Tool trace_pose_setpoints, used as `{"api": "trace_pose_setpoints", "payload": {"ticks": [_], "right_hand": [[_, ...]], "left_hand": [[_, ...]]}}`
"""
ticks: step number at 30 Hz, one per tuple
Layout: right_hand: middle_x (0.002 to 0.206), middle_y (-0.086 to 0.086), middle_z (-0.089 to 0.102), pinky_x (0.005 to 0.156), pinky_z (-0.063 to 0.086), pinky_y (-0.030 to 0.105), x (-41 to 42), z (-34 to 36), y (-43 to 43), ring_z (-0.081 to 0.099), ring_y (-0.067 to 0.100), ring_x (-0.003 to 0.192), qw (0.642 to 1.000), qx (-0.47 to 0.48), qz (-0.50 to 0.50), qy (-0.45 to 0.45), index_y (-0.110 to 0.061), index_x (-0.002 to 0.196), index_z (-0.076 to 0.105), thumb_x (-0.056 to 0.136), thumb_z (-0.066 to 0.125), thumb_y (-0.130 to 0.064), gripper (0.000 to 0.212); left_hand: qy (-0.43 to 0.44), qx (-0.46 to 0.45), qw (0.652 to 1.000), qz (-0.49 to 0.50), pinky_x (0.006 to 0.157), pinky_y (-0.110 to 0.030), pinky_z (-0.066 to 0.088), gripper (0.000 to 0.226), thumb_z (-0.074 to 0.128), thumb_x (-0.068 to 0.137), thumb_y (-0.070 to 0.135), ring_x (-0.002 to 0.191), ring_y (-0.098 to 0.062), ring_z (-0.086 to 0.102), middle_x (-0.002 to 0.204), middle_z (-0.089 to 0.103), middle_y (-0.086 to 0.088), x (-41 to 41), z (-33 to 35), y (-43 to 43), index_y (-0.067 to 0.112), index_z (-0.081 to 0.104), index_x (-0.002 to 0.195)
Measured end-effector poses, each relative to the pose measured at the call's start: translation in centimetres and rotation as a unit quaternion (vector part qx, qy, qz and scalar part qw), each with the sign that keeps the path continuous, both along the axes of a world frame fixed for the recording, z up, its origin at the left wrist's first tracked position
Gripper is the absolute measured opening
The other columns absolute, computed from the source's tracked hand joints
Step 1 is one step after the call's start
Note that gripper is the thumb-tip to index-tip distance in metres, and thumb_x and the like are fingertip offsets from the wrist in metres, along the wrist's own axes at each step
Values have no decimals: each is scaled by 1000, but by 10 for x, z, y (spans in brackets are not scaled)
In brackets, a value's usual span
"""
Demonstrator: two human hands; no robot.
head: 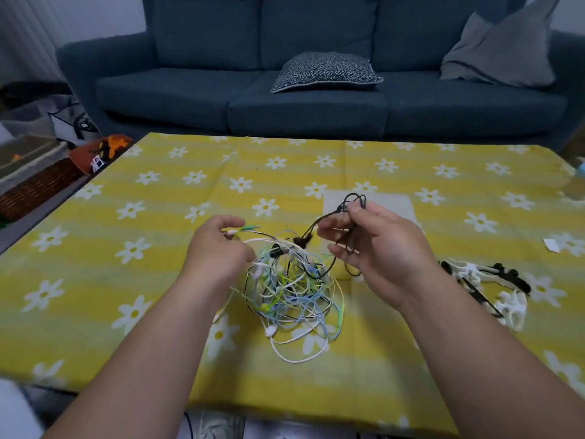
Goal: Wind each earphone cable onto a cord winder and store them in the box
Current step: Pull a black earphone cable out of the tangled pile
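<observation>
A loose tangle of thin earphone cables (291,289), white, pale blue, yellow-green and black, lies heaped on the middle of the yellow cloth printed with white daisies (158,217) that covers the table. From the heap a thin black earphone cable (319,221) rises to the right hand (380,245). This hand hangs above the heap's right edge, fingers curled round several loops of the cable, and one loop stands up above the fingertips. The left hand (218,248) is above the heap's left edge, thumb and fingers pinching a green jack plug (250,228) and a white one beside it, their leads trailing into the tangle.

Right of the heap, near the right forearm, lie white branched plastic cord winders (481,274) with black cable across them. A flat grey cardboard sheet (395,201) lies on the cloth behind the right hand. Beyond the table stands a dark blue fabric sofa (316,99) bearing a black-and-white patterned cushion (326,71) and a plain grey cushion (503,55).
</observation>
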State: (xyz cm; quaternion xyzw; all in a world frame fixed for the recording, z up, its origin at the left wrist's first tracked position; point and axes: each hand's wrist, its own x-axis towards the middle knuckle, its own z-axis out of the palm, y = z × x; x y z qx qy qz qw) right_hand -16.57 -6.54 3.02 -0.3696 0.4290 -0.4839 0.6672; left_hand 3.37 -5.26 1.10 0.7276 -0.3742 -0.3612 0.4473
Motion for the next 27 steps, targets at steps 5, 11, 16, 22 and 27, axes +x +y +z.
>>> {"api": "trace_pose_setpoints", "payload": {"ticks": [5, 11, 16, 22, 27], "right_hand": [[93, 14, 74, 79, 49, 38, 4, 0, 4, 72, 30, 89, 999, -25, 33, -23, -16, 82, 54, 103, 44, -21, 24], [93, 16, 72, 81, 49, 39, 1, 3, 1, 71, 31, 95, 999, -29, -19, -38, -16, 81, 55, 103, 44, -20, 25], [76, 12, 69, 70, 52, 35, -5, -4, -4, 71, 28, 70, 991, 46, -124, -24, -14, 73, 49, 103, 44, -18, 31], [75, 15, 71, 62, 54, 30, -10, -6, -9, 71, 28, 65, 981, 81, -159, -79, -16, 73, 41, 103, 39, -19, 30], [68, 10, 70, 59, 51, 27, -17, -5, -14, 67, 21, 55, 974, 85, -168, -124, -18, 71, 40, 104, 37, -25, 34]], "left_hand": [[-133, -112, 973, -154, 74, -4, 41, 71, 67, 65, 2, 115, -2, 53, 127, 57, 10, -4, 6, 6, 30, 59, 130], [-197, -126, 949, -210, 78, -18, 50, 16, 82, 76, 17, 82, 4, 66, 81, 72, 15, -16, 2, 7, 28, 71, 80], [-100, -110, 972, -183, 61, -24, 52, 23, 85, 69, 1, 66, -8, 69, 71, 73, 4, -12, 4, 5, 18, 70, 69], [-39, -90, 975, -199, 71, -30, 52, 25, 81, 69, -8, 77, -18, 73, 89, 76, 3, -7, 6, 8, 10, 64, 65], [-106, -93, 980, -141, 74, -44, 56, 28, 76, 73, -8, 76, -32, 70, 74, 74, -2, 3, 0, 5, 13, 62, 63]]}}
